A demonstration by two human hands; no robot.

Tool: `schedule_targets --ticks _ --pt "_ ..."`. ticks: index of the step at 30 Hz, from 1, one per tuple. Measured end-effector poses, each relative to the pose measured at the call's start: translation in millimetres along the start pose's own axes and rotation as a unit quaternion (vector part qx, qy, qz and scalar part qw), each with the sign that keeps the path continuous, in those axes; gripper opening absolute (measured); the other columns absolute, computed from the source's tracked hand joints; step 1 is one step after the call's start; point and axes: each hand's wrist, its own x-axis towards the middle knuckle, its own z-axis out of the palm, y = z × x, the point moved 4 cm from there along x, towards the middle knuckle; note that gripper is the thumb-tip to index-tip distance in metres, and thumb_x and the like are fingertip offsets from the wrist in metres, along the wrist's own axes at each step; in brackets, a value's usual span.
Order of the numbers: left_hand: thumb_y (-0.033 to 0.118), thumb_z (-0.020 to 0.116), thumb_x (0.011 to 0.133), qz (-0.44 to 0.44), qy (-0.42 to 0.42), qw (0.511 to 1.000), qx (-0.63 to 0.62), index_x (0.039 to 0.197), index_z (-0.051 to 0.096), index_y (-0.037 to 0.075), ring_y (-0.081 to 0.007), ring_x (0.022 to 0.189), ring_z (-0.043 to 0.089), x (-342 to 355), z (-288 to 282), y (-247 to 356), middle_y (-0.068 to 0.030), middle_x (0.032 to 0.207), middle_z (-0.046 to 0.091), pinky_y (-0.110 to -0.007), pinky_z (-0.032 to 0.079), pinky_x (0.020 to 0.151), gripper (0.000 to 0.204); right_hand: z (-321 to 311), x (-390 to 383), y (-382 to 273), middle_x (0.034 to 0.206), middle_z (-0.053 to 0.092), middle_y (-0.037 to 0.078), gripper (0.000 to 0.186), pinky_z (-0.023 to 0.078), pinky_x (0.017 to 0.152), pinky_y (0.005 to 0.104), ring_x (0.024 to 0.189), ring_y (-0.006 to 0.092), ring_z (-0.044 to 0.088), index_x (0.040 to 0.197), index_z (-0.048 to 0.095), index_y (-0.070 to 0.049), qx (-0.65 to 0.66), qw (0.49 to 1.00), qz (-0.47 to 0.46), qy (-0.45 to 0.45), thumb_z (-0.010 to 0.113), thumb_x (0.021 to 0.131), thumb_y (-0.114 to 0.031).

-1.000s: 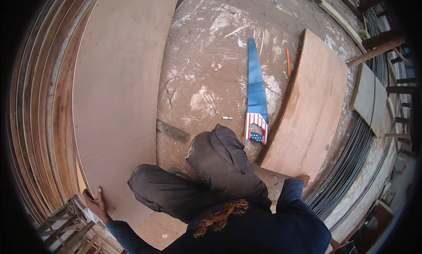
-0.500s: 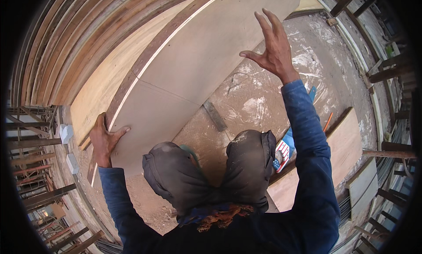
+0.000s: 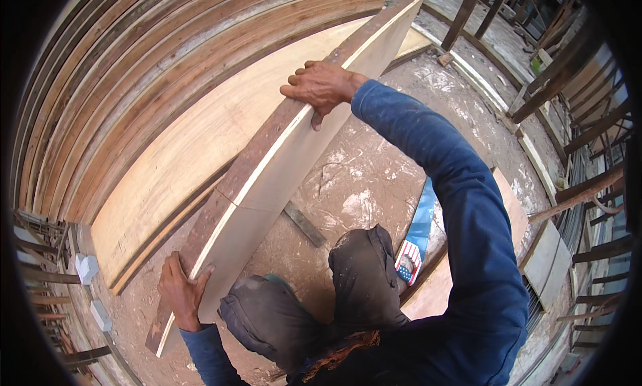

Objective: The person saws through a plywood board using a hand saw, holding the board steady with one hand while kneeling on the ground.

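A long plywood panel (image 3: pixel 277 172) leans tilted in front of me, with a dark wooden strip (image 3: pixel 249 160) along its upper edge and a thin line marked across its face. My left hand (image 3: pixel 184 289) grips the near end of that edge, thumb on the pale face and fingers over the strip. Farther up, my right hand (image 3: pixel 322 86) clasps the same edge, its fingers over the strip and its thumb on the face. Beside my right knee lies a handsaw with a blue blade (image 3: pixel 421 215) and a red, white and blue handle (image 3: pixel 408 262).
Long boards (image 3: pixel 160 72) stand stacked at the far left, with a pale plywood sheet (image 3: pixel 180 145) before them. A short wood piece (image 3: pixel 304 224) lies on the dusty floor ahead of my knees. White blocks (image 3: pixel 100 314) sit at left; wooden posts (image 3: pixel 461 18) rise at right.
My right hand has come down and left from the air onto the panel's upper edge and closed on it. The panel has tilted, showing more of its top strip; the view has shifted.
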Motion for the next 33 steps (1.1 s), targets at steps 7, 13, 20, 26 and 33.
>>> schedule_targets --ticks 7,13,20,26,33 --pt "0.047 0.090 0.059 0.079 0.037 0.995 0.048 0.116 0.059 0.000 -0.0324 0.083 0.060 15.3 -35.3 11.1 -0.0143 0.095 0.060 -0.044 0.050 0.072 0.081 -15.0 -60.8 -2.0 0.090 0.067 0.010 0.073 0.057 0.080 0.0406 0.091 0.0315 0.070 0.103 0.052 -0.009 0.014 0.999 0.037 -0.001 0.088 0.062 -0.057" --pt "0.054 0.087 0.062 0.103 -0.024 0.994 -0.005 0.113 0.061 0.002 -0.0314 0.084 0.065 64.5 -25.9 37.1 -0.0143 0.093 0.064 -0.042 0.052 0.070 0.078 0.7 -104.3 17.5 0.094 0.068 0.011 0.078 0.057 0.075 0.0431 0.090 0.0333 0.070 0.105 0.053 -0.007 0.034 0.994 0.104 -0.031 0.090 0.055 -0.055" --pt "0.055 0.086 0.064 0.135 -0.081 0.987 -0.045 0.116 0.062 0.004 -0.0339 0.087 0.068 97.3 33.2 79.5 -0.0145 0.100 0.067 -0.043 0.054 0.073 0.077 51.3 -156.2 46.0 0.109 0.067 0.011 0.086 0.052 0.089 0.0472 0.107 0.0363 0.065 0.113 0.053 -0.011 0.035 0.982 0.186 -0.009 0.094 0.046 -0.044" --pt "0.049 0.088 0.066 0.096 -0.088 0.991 -0.041 0.122 0.060 0.004 -0.0353 0.095 0.069 122.1 37.9 80.4 -0.0148 0.108 0.069 -0.042 0.055 0.080 0.078 41.4 -186.8 23.9 0.128 0.060 0.017 0.090 0.048 0.099 0.0402 0.114 0.0264 0.060 0.142 0.050 -0.004 -0.020 0.945 0.245 0.218 0.090 0.065 -0.030" --pt "0.037 0.084 0.075 0.168 -0.094 0.980 -0.046 0.134 0.055 0.005 -0.0371 0.101 0.065 123.3 33.6 100.6 -0.0167 0.112 0.065 -0.044 0.052 0.085 0.073 218.6 -332.7 -195.6 0.084 0.061 0.014 0.029 0.051 0.070 0.0409 0.076 0.0305 0.063 0.093 0.062 -0.004 0.298 0.696 0.616 0.217 0.079 0.084 -0.025"
